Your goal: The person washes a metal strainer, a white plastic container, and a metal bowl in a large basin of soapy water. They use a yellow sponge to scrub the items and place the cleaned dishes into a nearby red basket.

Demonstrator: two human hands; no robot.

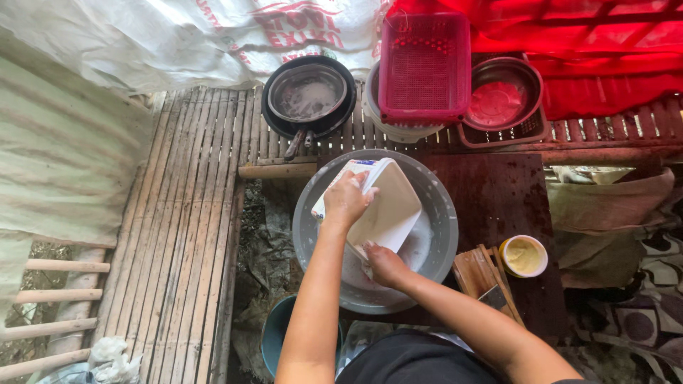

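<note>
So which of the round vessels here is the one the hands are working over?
The large grey basin in the middle, under the white square container; the black pan and dark bowl sit untouched beyond.

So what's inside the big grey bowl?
Inside the grey basin, a white square container is held by the left hand, with the right hand at its edge. Soapy water shows beside it; the bottom is covered.

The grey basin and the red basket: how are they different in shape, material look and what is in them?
The grey basin is round and solid-walled; the red basket is rectangular with a mesh of holes. The grey basin holds soapy water and a white container gripped by the left hand, with the right hand alongside; the red basket looks empty.
</note>
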